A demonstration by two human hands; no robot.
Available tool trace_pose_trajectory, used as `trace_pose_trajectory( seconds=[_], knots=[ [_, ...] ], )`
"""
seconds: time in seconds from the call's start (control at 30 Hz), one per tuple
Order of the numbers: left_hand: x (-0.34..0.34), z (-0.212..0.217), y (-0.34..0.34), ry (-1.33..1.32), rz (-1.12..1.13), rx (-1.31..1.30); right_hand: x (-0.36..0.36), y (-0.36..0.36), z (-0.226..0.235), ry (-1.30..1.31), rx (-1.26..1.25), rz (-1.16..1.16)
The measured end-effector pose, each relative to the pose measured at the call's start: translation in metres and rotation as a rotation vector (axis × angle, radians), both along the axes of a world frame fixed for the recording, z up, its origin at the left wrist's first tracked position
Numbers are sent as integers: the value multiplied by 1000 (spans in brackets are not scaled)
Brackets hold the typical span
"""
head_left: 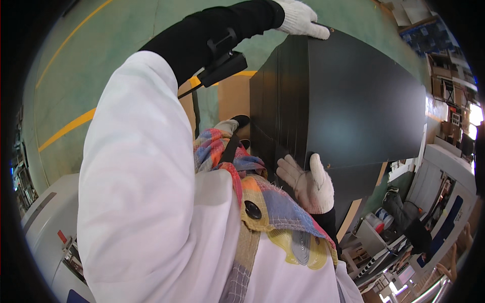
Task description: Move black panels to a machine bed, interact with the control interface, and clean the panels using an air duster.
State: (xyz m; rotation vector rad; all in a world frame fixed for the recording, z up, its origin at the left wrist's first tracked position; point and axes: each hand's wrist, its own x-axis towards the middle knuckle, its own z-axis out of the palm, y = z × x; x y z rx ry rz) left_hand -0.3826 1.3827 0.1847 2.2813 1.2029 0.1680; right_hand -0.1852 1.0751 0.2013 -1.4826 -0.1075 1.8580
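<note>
Head view, panels: I hold a stack of large black panels [353, 101] on edge in front of my chest; the thin edges face me, the broad matte face turns to my right.
Head view, left hand: my gloved left hand [302, 19] reaches over the far top corner of the stack; fingers curled over the edge, gripping it.
Head view, right hand: my gloved right hand [309, 183] lies against the near lower edge; thumb on the broad face, fingers spread along the stacked edges, clasping the panels.
Head view, floor: green floor [76, 76] with yellow lines [68, 129]; brown board [233, 98] lying flat beyond the panels.
Head view, room: grey machine [48, 227] at lower left; cluttered shelves [447, 81] at far right.
</note>
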Motion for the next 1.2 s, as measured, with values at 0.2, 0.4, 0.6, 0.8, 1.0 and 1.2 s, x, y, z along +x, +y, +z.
trace_pose_trajectory(
  seconds=[0.2, 0.4, 0.6, 0.8, 1.0, 1.2],
  knots=[
    [-2, -2, 0, -34, -8, -20, 6, -4, -1, 96, -37, -41],
    [3, 13, 8, 58, -57, -49, 24, -3, 6, 81, 101, 143],
    [17, 47, 28, 369, -213, -21, 81, 32, -6, -16, 289, -242],
    [126, 41, 70, 402, -296, 4, 148, 77, -12, -1129, -15, -321],
    [219, 19, 112, 327, -344, -28, 195, 92, -26, -1041, 13, -495],
    [257, 10, 132, 142, -538, 12, 230, 106, -22, -966, 27, -588]
  ],
)
